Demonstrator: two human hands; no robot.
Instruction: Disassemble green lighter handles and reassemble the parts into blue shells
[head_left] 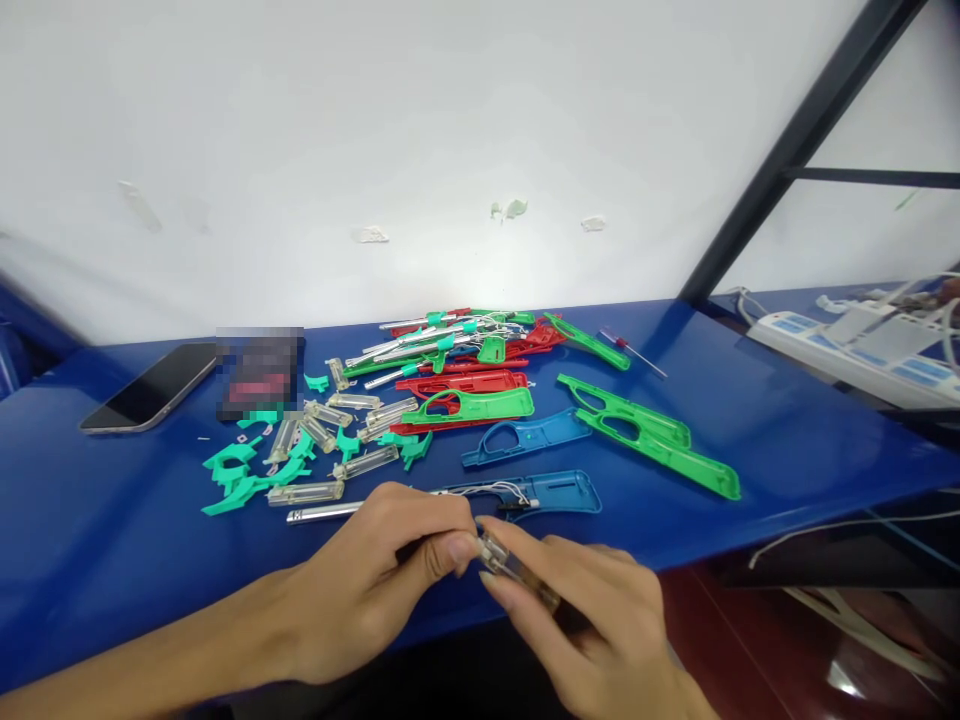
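Observation:
My right hand [581, 610] grips a small clear plastic lighter tank [517, 570] between thumb and fingers, low at the table's front edge. Thumb and forefinger of my left hand [397, 575] are pinched together at the tank's upper end; whatever sits between them is hidden. Just behind the hands lies a blue lighter shell half [566, 492] with white wires and a silver metal tube [322, 513] on it. Similar clear tanks [306, 493] and teal plastic pieces [240, 480] are scattered to the left.
Green shell halves [675, 455] lie at right, beside another blue shell half [536, 435]. Red shell halves [480, 383] and silver tubes with wires [420, 345] are piled behind. A phone [154, 385] rests at left; a power strip [855, 355] sits beyond the black rack post [795, 160].

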